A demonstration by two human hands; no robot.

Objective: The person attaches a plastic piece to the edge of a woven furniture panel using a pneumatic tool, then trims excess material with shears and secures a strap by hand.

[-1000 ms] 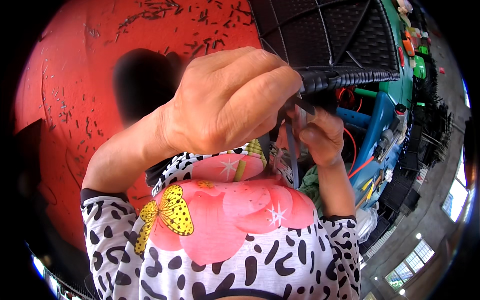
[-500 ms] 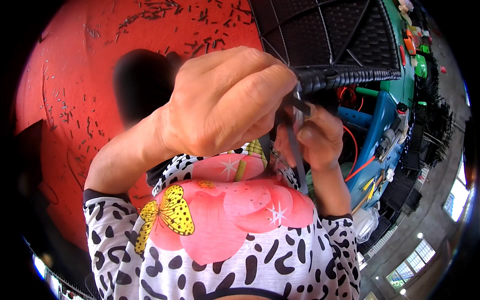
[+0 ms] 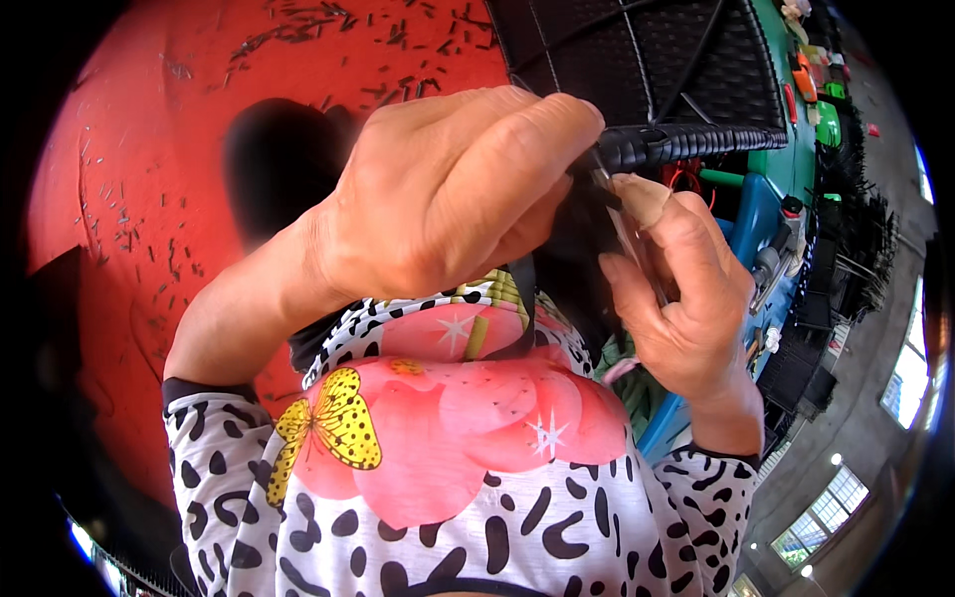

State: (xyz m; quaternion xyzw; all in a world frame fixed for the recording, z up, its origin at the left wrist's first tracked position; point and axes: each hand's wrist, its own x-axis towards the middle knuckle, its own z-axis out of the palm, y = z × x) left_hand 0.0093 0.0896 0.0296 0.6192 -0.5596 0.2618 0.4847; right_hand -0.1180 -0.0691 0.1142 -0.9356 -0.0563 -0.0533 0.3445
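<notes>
A black woven wicker panel [image 3: 647,60] with a strip-wrapped edge rail [image 3: 706,141] lies ahead of me. My left hand [image 3: 448,189] is closed at the near left end of that rail, its fingertips turned away, so whatever they pinch is hidden. Just right of it, my right hand [image 3: 691,289] holds a thin, flat, glossy strip [image 3: 627,231] between thumb and fingers. The strip runs from below the rail's end down into the palm; its material is unclear. One right finger wears a beige wrap [image 3: 643,199].
Dark strip offcuts [image 3: 298,30] are scattered over the red floor [image 3: 179,129]. On the right are a blue surface [image 3: 753,214] with an air tool [image 3: 768,267], a green edge [image 3: 771,164] and stacked black pieces [image 3: 806,373]. My dark-clad knee [image 3: 284,169] is at the left.
My right hand has moved right and nearer me, away from the rail's end, and its fingers have turned into clearer view. My left hand has hardly moved. The panel has shifted slightly left.
</notes>
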